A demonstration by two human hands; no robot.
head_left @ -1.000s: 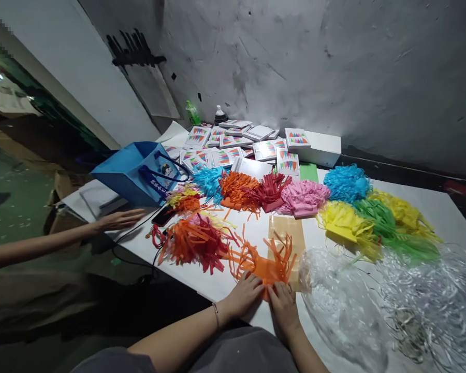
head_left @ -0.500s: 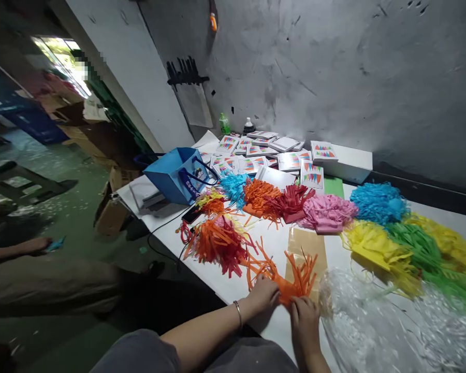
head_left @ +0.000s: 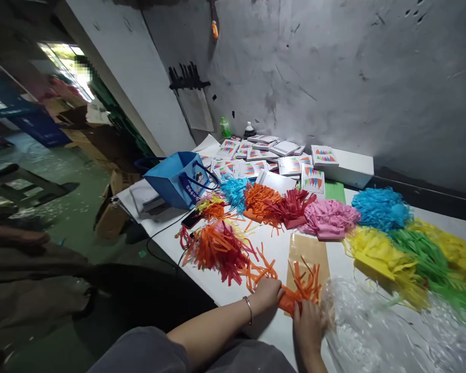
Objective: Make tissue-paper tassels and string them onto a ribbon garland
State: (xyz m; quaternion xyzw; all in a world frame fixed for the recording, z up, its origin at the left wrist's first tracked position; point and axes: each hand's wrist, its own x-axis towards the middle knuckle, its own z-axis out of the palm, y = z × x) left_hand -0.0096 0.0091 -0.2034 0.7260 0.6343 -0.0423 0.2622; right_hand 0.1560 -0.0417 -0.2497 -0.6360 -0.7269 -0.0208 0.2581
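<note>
Both my hands hold one orange fringed paper piece (head_left: pixel 300 290) at the near edge of the white table (head_left: pixel 275 243). My left hand (head_left: pixel 267 292) grips its left end, with a bracelet on that wrist. My right hand (head_left: pixel 308 324) pinches its folded base from below. Orange strips fan upward from between my fingers over a tan sheet (head_left: pixel 308 251). A finished pile of orange and red fringe (head_left: pixel 217 248) lies just to the left.
Fringe bundles in cyan, orange, red, pink, yellow and green cover the table's middle and right. Clear plastic wrap (head_left: pixel 373 331) lies at my right. Printed packets (head_left: pixel 256 155), a blue gift bag (head_left: pixel 176 178) and two bottles stand at the back. Another person's arm (head_left: pixel 15 238) is at far left.
My hands gathered the flat orange piece into a tighter bunch and shifted it right. The other person's hand left the table and drew back to the left. My view swung left.
</note>
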